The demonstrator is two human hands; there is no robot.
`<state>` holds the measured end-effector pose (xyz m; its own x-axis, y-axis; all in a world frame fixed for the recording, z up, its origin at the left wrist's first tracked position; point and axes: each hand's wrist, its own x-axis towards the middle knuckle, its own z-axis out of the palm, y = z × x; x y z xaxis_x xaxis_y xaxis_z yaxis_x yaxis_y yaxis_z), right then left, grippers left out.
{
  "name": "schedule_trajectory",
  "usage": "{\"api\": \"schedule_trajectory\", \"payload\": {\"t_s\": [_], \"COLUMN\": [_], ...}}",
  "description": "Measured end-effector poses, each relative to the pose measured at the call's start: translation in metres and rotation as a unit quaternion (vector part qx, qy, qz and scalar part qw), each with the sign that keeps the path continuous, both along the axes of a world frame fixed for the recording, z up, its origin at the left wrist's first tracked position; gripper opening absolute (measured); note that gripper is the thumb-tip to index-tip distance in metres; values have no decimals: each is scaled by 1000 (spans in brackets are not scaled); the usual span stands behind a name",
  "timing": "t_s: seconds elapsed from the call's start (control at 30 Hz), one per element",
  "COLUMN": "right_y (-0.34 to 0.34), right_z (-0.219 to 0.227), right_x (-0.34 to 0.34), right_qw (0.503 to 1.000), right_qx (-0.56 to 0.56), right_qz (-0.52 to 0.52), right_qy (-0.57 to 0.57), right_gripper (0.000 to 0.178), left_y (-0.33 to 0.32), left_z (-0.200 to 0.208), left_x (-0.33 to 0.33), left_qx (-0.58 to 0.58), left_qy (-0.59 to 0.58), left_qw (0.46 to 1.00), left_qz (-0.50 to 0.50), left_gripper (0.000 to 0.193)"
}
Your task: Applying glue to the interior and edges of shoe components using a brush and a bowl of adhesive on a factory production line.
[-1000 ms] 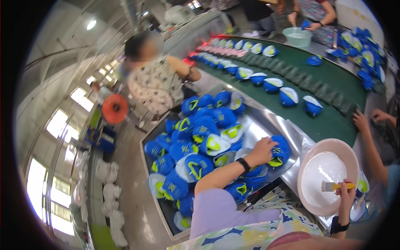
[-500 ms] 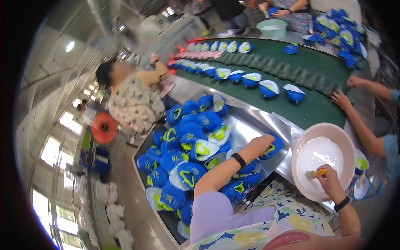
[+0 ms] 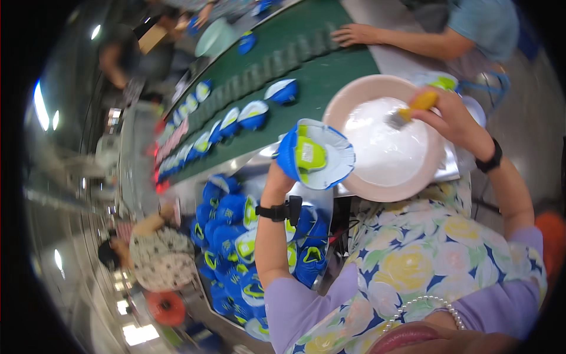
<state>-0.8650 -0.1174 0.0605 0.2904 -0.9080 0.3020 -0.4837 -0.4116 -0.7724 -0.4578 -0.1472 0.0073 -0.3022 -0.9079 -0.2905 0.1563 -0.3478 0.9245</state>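
Observation:
My left hand [image 3: 279, 176] is closed on a blue shoe upper [image 3: 337, 154], whose white underside and lime-green patch face me. Part of the hand is behind the upper. A brush with a yellow handle [image 3: 423, 101] is gripped in my right hand [image 3: 453, 121], its bristles over the white liquid [image 3: 377, 144]. That liquid lies in a wide pale pink basin [image 3: 338, 109], just right of the upper. Below my left wrist, a heap of blue and lime shoe uppers [image 3: 227, 233] fills a metal tray.
Beyond the basin runs a green conveyor belt [image 3: 318, 74] with a row of uppers [image 3: 253, 115] and dark foot-shaped pieces [image 3: 259, 75]. A co-worker's hand [image 3: 356, 35] touches its near end. Farther off are a pale green basin [image 3: 215, 38] and another person [image 3: 162, 253] beside the belt.
My left hand has lifted a shoe upper off the tray, up beside the basin, underside showing. The brush has risen toward the basin's far right side. The whole view has turned.

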Motion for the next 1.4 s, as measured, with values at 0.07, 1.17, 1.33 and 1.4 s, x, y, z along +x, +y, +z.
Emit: {"api": "schedule_trajectory", "payload": {"t_s": [0.07,1.17,1.33,1.4], "right_y": [-1,2,4,3], "right_z": [8,0,2,0], "right_x": [6,19,39,41], "right_qw": [996,979,939,929], "right_qx": [10,-68,-236,-265], "right_qz": [-2,-41,137,206], "right_qy": [-90,-186,-208,-154], "right_gripper": [17,21,17,16], "left_y": [-7,-6,25,38], "left_z": [3,-8,-29,-27], "left_x": [-20,-66,-88,-103], "left_qx": [21,-99,299,396], "left_qy": [-13,-70,312,447], "left_qw": [999,990,899,800], "left_qz": [-33,-70,-67,-66], "left_gripper": [45,50,62,67]}}
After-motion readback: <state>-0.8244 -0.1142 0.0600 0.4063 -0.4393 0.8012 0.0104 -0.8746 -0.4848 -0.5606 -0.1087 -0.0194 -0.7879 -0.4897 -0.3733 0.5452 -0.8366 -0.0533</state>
